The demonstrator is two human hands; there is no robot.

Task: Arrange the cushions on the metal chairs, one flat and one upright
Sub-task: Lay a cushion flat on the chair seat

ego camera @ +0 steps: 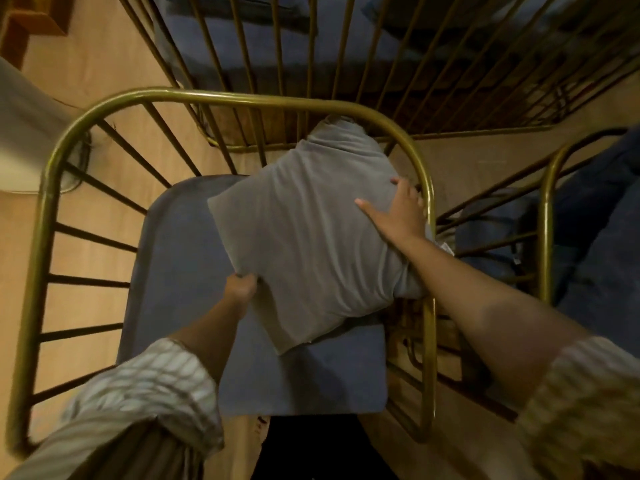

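A grey cushion point(308, 233) lies tilted over the right half of a blue seat cushion point(180, 289), which rests flat on a brass metal chair point(52, 188) seen from above. Its far corner leans against the chair's curved rail. My left hand point(240, 289) pinches the grey cushion's near left edge. My right hand point(398, 211) presses flat on its right side by the rail, fingers spread.
A second brass chair point(547, 216) with dark blue cushions point(595, 237) stands close on the right. A third chair frame point(311, 64) with blue padding stands behind. Wooden floor point(104, 57) surrounds them. A pale object point(20, 133) sits at the left edge.
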